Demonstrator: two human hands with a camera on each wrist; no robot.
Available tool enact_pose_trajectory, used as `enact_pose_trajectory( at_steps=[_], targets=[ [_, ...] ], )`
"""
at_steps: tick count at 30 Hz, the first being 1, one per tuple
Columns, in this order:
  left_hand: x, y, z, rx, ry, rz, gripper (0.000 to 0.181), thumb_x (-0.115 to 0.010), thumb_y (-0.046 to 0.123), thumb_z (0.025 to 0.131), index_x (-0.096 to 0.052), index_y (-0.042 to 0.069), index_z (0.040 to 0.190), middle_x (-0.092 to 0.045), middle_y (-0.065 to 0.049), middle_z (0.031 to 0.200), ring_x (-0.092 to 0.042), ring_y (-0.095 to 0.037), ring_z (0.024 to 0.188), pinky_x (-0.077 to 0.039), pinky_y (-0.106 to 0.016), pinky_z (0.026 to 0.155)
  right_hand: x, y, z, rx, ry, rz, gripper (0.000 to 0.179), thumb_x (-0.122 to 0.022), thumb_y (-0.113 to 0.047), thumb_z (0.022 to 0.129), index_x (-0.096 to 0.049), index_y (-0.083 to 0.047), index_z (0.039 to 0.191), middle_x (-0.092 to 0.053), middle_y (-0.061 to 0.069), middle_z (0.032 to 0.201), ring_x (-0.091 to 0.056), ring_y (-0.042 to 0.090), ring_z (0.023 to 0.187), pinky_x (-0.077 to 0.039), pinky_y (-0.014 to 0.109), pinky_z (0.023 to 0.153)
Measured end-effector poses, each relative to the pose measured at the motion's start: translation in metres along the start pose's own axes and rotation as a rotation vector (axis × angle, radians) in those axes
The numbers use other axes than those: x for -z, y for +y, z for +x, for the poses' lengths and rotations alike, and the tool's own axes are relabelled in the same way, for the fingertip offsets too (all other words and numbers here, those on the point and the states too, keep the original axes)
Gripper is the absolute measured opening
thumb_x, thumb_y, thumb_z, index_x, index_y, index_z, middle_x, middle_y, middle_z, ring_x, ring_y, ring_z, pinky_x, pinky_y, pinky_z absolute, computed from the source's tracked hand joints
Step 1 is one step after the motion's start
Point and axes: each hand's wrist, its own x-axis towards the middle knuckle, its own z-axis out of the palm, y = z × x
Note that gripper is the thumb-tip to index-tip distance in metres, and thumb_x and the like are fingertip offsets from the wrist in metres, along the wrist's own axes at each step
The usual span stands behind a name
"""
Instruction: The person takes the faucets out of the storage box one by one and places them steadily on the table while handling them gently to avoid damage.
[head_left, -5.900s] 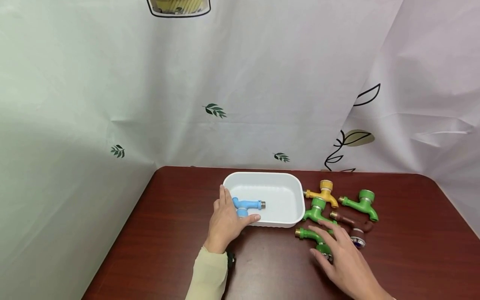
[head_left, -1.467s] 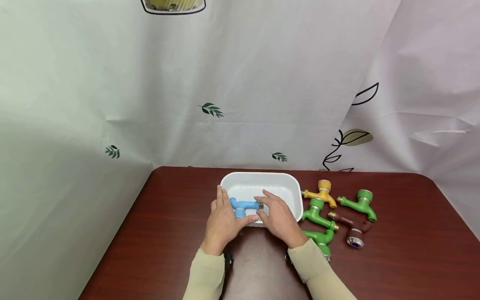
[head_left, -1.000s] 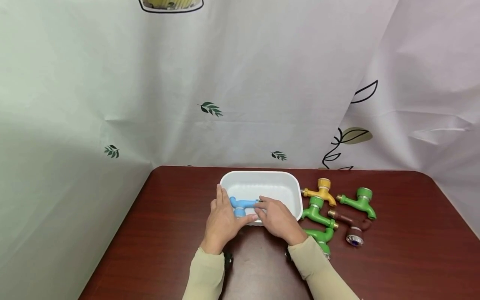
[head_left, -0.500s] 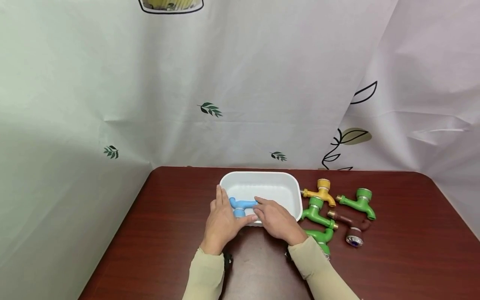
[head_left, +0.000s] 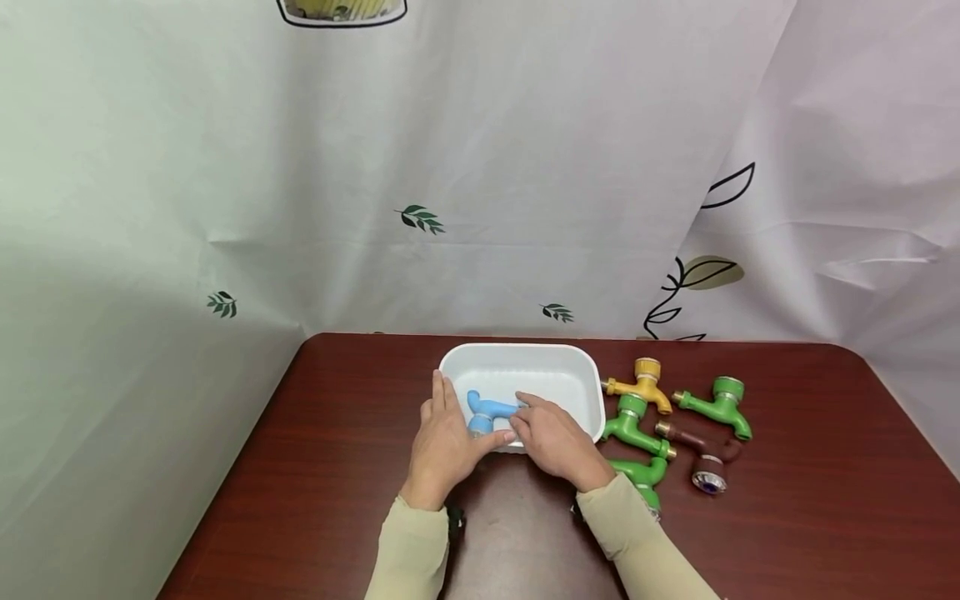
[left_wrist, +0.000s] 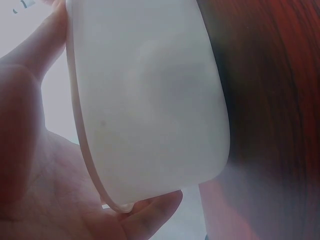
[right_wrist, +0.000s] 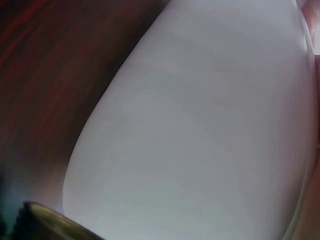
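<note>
A light-blue tap (head_left: 495, 408) lies in the white tray (head_left: 592, 383), slightly slanted in the head view. My right hand (head_left: 555, 437) reaches over the tray's front rim and pinches the tap's threaded end, which its fingers hide. With my left hand (head_left: 444, 446) I hold the tray at its front left corner, fingers along the left side and thumb over the front rim. The left wrist view shows a finger (left_wrist: 155, 212) bent around the corner of the tray. In the right wrist view, the tray's outer wall (right_wrist: 190, 125) fills most of the picture.
Right of the tray on the dark red table (head_left: 360, 400) lie a yellow tap (head_left: 641, 387), a brown tap (head_left: 705, 458) and several green taps, one (head_left: 720, 407) farther right. Another green tap (head_left: 645, 477) is partly behind my right sleeve. A pale printed curtain hangs behind.
My right hand has come from the green taps to the tray and taken hold of the blue tap's end. The tap has just turned and shifted slightly right. My left hand keeps its place.
</note>
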Motion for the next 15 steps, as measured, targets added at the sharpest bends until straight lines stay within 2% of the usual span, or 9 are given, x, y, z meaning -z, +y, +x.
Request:
enact_pose_trajectory(
  at_steps=[5,11,15],
  targets=[
    [0.0002,0.0000,-0.0009,-0.003,0.003,-0.001,0.129,-0.081,0.064,0.073,-0.017,-0.014,0.154,-0.010,-0.026,0.165,-0.037,-0.047,0.135,-0.049,-0.052,0.093,0.0008,-0.0010,0.0012,-0.035,-0.007,-0.007,0.028,-0.054,-0.014,0.103,-0.080,-0.006,0.094,-0.066,0.019,0.126,-0.060,0.033,0.121,-0.046,0.048,0.102],
    [0.0003,0.0000,-0.0011,-0.010,0.011,0.002,0.130,-0.080,0.065,0.073,-0.017,-0.014,0.154,-0.010,-0.026,0.165,-0.037,-0.047,0.136,-0.050,-0.053,0.092,0.0022,-0.0026,0.0015,-0.070,0.026,-0.004,0.027,-0.059,-0.013,0.099,-0.080,-0.006,0.085,-0.070,0.016,0.115,-0.065,0.030,0.111,-0.050,0.046,0.094],
    [-0.0001,0.0001,-0.0009,-0.002,0.010,0.002,0.130,-0.080,0.065,0.073,-0.016,-0.013,0.154,-0.009,-0.025,0.165,-0.036,-0.047,0.136,-0.050,-0.053,0.093,0.0016,-0.0027,0.0008,-0.067,0.074,-0.002,0.022,-0.063,-0.011,0.096,-0.080,-0.004,0.084,-0.071,0.015,0.110,-0.066,0.029,0.107,-0.051,0.046,0.092]
  ],
)
